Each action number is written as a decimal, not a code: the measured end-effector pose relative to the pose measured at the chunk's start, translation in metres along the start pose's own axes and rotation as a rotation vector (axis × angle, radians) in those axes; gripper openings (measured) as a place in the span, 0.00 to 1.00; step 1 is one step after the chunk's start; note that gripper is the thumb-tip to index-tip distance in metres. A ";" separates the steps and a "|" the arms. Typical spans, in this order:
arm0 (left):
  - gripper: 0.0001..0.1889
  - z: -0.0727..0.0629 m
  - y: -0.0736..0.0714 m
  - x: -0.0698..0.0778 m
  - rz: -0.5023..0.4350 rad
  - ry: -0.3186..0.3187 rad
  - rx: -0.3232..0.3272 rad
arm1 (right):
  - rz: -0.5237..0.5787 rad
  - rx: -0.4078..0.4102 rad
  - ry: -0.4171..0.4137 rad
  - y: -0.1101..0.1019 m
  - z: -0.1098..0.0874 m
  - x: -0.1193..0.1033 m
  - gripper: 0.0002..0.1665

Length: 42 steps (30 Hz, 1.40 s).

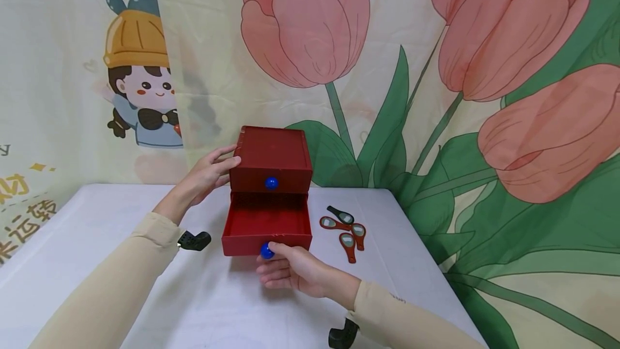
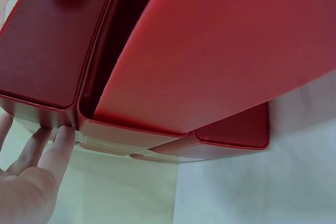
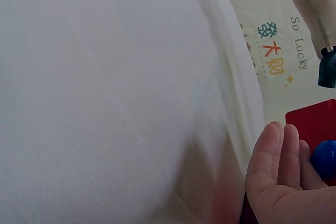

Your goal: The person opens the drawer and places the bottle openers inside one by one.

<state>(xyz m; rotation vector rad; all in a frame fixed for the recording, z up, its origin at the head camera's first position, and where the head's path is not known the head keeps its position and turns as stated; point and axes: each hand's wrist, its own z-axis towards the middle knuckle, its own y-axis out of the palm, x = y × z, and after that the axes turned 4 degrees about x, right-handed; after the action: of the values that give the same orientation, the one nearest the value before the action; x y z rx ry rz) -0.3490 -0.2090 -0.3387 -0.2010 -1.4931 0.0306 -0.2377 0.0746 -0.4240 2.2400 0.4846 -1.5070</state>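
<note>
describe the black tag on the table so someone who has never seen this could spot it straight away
Start at the red two-drawer box in the middle of the white table, whose lower drawer stands pulled out. Just right of that drawer lies a small cluster of teardrop-shaped tags. The black tag is the one farthest back, nearest the backdrop; the other three are red.

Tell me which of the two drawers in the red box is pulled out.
The lower drawer is pulled out, its inside showing; the right hand pinches its blue knob. The upper drawer sits flush in the red box.
</note>
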 end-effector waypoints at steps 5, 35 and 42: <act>0.44 0.000 -0.001 0.000 -0.013 -0.007 -0.002 | -0.045 -0.013 0.005 -0.003 -0.003 0.002 0.33; 0.45 0.000 0.001 0.000 -0.013 -0.008 -0.002 | -0.569 0.403 -0.196 -0.137 -0.052 0.005 0.28; 0.45 0.000 0.000 0.000 -0.013 -0.004 -0.004 | -0.782 0.578 -0.241 -0.158 -0.040 0.017 0.26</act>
<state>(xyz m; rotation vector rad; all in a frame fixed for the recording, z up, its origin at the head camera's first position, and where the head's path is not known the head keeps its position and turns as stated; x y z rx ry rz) -0.3490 -0.2091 -0.3384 -0.1947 -1.4985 0.0173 -0.2774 0.2316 -0.4468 2.3338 1.0361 -2.5455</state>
